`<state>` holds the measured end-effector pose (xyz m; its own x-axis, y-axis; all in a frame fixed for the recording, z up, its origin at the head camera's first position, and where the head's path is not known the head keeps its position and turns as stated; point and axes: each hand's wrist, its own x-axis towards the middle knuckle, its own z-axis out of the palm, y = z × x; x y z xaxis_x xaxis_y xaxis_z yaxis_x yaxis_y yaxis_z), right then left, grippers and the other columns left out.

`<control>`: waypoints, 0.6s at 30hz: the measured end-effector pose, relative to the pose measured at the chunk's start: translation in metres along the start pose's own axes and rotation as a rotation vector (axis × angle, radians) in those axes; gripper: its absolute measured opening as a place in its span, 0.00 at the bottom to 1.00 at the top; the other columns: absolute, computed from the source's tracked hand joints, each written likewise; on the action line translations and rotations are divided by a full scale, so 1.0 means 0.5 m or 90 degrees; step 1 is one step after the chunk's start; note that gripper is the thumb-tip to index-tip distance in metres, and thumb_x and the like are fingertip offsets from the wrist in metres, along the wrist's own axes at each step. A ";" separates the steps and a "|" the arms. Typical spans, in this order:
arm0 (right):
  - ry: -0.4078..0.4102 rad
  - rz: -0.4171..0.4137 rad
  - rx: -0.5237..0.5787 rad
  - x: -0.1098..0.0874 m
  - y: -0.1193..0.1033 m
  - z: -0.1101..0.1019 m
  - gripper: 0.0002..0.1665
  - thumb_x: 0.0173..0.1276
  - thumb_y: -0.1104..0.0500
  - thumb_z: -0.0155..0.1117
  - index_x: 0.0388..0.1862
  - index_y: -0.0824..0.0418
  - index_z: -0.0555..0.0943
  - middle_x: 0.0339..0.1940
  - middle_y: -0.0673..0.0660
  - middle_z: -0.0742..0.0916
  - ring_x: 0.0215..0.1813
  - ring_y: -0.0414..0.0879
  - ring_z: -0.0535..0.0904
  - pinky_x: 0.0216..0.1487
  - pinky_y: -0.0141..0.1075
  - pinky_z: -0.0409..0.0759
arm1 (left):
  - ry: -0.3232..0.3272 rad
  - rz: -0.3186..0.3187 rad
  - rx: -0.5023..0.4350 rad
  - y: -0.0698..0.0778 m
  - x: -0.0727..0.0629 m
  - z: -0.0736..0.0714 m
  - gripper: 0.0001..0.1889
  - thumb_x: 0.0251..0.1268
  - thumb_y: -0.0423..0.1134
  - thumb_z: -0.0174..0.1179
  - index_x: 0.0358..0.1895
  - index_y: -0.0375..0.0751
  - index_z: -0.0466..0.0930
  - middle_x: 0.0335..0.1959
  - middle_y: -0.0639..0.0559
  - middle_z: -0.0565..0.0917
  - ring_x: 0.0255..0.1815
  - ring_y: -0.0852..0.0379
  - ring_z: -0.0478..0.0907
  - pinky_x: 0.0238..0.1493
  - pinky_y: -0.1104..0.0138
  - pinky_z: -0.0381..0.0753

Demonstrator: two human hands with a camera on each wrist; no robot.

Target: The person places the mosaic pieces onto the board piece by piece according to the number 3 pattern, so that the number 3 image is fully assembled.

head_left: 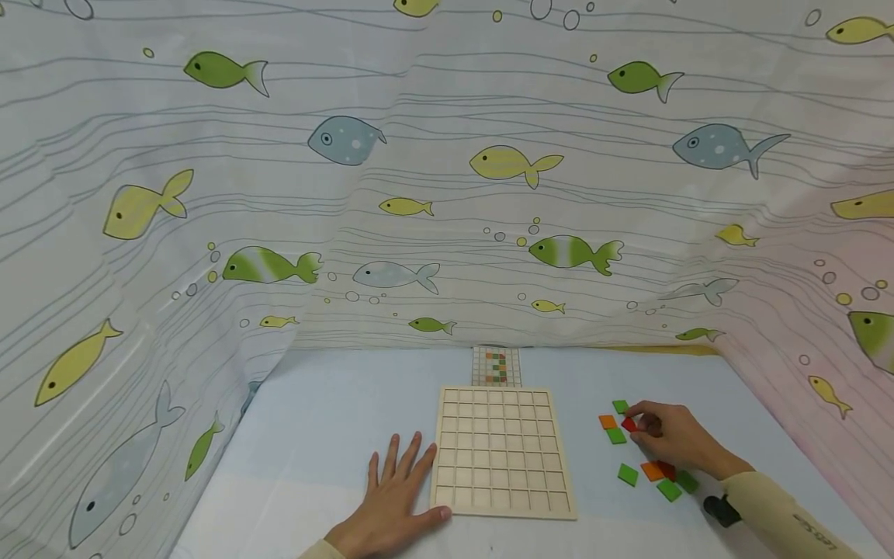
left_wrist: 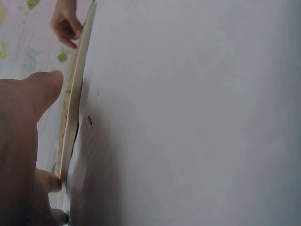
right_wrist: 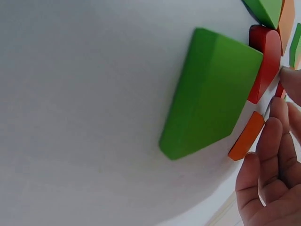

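Note:
My right hand pinches a small red tile between thumb and fingertips, low among loose tiles. Around it lie an orange tile, a green tile at the back and another green one in front. In the right wrist view, a large green tile sits close to the camera, partly overlapping a second red tile. My left hand rests with fingers spread at the left edge of a wooden grid board, its thumb by the near left corner. The board's squares hold no tiles.
Behind the board lies a small gridded card with a pattern of orange, green and red squares. Nearer my right forearm are more tiles, among them an orange one. A fish-print curtain encloses the pale table at the back and sides.

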<state>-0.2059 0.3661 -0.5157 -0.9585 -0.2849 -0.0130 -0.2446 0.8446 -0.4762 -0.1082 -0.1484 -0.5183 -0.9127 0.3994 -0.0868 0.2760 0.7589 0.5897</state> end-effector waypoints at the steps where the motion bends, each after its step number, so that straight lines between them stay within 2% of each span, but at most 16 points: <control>1: 0.001 -0.003 -0.003 0.000 -0.001 0.000 0.19 0.69 0.56 0.76 0.56 0.55 0.85 0.34 0.43 0.84 0.36 0.35 0.76 0.39 0.28 0.82 | 0.000 0.000 -0.002 0.000 0.000 0.000 0.51 0.71 0.69 0.58 0.86 0.44 0.53 0.89 0.37 0.43 0.87 0.24 0.27 0.74 0.22 0.25; 10: -0.001 -0.014 0.005 0.001 -0.007 -0.006 0.16 0.70 0.58 0.75 0.53 0.60 0.85 0.35 0.44 0.83 0.36 0.33 0.75 0.39 0.27 0.82 | 0.003 0.003 0.000 -0.003 0.000 0.001 0.51 0.71 0.70 0.58 0.86 0.44 0.53 0.89 0.37 0.43 0.87 0.24 0.28 0.74 0.22 0.25; 15: -0.035 0.010 0.017 0.003 -0.011 -0.008 0.16 0.73 0.58 0.72 0.55 0.64 0.83 0.38 0.47 0.82 0.39 0.37 0.75 0.42 0.29 0.82 | 0.001 0.006 -0.006 0.001 -0.001 -0.001 0.51 0.71 0.69 0.58 0.86 0.43 0.53 0.89 0.37 0.43 0.87 0.25 0.27 0.74 0.22 0.24; 18: -0.047 -0.001 0.006 0.005 -0.013 -0.008 0.17 0.74 0.59 0.70 0.57 0.66 0.81 0.41 0.48 0.83 0.41 0.38 0.76 0.44 0.31 0.83 | 0.002 0.008 -0.003 0.001 -0.001 -0.001 0.50 0.71 0.69 0.58 0.86 0.42 0.53 0.89 0.37 0.43 0.87 0.24 0.27 0.74 0.22 0.24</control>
<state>-0.2074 0.3615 -0.5093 -0.9446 -0.3188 -0.0774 -0.2440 0.8404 -0.4838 -0.1078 -0.1487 -0.5177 -0.9103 0.4069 -0.0765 0.2859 0.7515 0.5946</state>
